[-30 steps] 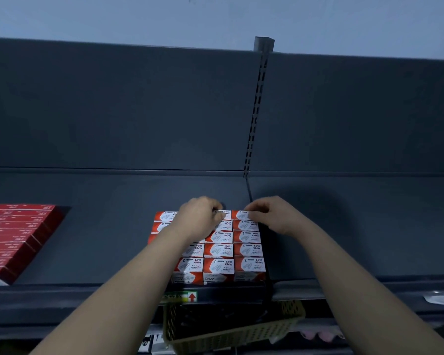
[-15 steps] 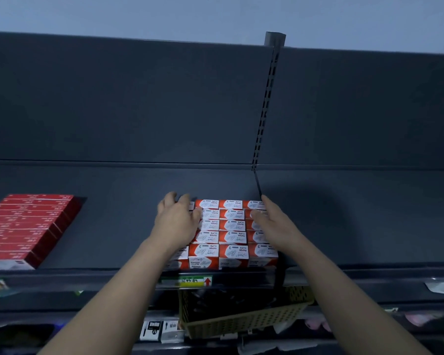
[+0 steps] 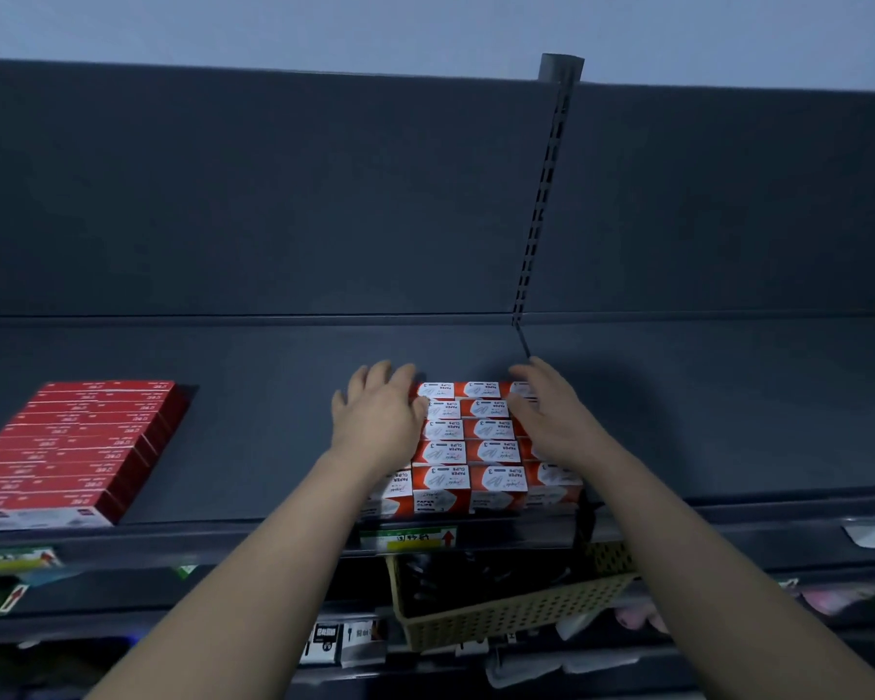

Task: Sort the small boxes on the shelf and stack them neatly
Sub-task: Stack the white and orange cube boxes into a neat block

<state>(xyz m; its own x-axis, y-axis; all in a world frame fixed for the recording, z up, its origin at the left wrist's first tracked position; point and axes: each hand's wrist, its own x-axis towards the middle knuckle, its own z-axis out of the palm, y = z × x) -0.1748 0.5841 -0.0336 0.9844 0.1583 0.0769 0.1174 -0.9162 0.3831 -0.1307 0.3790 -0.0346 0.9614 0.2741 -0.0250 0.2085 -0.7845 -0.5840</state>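
A block of small red-and-white paper clip boxes [image 3: 476,442] stands in tidy rows on the dark grey shelf [image 3: 253,447], near its front edge. My left hand [image 3: 380,411] lies flat with straight fingers over the block's left column, hiding those boxes. My right hand [image 3: 546,411] lies with straight fingers along the block's right side, covering part of the right column. Neither hand grips a box.
A stack of flat red boxes [image 3: 72,447] fills the shelf's left end. A slotted upright [image 3: 541,194] splits the back panel. Below the shelf edge hangs a tan perforated basket [image 3: 506,613], with a green-and-yellow price label [image 3: 407,539] above it.
Both hands left the far row of boxes, uncurled, and now lie flat on the block's left and right sides. The view shifted so the block sits further right.
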